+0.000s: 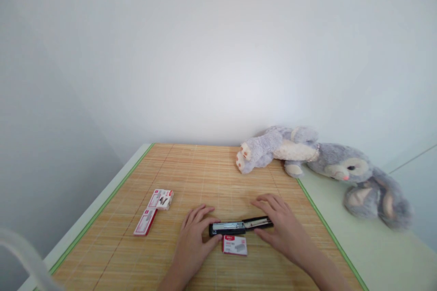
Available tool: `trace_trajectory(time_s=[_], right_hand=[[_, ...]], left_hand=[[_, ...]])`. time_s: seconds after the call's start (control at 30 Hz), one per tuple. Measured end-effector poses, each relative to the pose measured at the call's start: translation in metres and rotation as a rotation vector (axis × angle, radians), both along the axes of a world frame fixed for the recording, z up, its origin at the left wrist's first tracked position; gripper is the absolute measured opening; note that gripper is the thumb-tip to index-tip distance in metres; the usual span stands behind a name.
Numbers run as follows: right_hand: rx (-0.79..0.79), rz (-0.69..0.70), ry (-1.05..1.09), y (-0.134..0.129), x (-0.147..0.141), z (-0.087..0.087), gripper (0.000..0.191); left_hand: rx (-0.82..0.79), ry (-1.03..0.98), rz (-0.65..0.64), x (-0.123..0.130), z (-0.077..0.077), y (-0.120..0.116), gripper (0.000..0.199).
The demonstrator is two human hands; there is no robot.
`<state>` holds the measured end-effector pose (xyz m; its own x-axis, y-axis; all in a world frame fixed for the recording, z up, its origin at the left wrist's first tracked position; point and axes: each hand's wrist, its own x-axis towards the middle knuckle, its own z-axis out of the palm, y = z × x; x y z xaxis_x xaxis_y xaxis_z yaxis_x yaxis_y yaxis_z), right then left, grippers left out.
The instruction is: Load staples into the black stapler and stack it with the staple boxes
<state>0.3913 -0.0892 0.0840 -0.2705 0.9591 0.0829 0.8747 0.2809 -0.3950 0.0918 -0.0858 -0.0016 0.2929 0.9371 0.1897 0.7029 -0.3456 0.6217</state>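
Observation:
A black stapler (227, 227) lies opened out flat on the bamboo mat, its metal inner parts facing up. My left hand (196, 236) is at its left end, with thumb and fingers apart around that end. At the right end, my right hand (282, 225) has its fingers spread around the other half, thumb below and fingers above. Just under the stapler, near my left thumb, lies a small red and white box (234, 245) with a picture of staples on it.
Several red and white boxes (145, 223) lie together on the left part of the bamboo mat (198, 168). A grey plush rabbit (297, 150) stretches across the back right, over the mat's edge onto the pale table (382, 245). A blurred white curved object (27, 254) shows at lower left.

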Motion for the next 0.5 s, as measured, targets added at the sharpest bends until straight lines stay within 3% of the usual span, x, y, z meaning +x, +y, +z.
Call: trace_trajectory(time_s=[0.07,0.17,0.23,0.33,0.5], right_hand=[[-0.072,-0.05,0.011,0.002,0.031,0.001,0.065],[-0.239,-0.048,0.106,0.006,0.057,0.004,0.034],[-0.275,-0.022,0.22,0.008,0.057,0.008,0.023],[-0.238,0.04,0.413,0.01,0.037,0.016,0.027],[-0.196,0.148,0.586,0.015,-0.023,0.019,0.023]], left_hand=[[-0.003,0.0,0.004,0.0,0.001,0.0,0.03],[-0.004,-0.001,0.012,0.0,0.002,0.0,0.029],[0.001,-0.002,0.014,0.001,0.002,0.0,0.028],[0.007,0.004,0.009,0.001,0.001,0.0,0.029],[0.022,0.009,0.004,0.001,0.001,-0.001,0.029]])
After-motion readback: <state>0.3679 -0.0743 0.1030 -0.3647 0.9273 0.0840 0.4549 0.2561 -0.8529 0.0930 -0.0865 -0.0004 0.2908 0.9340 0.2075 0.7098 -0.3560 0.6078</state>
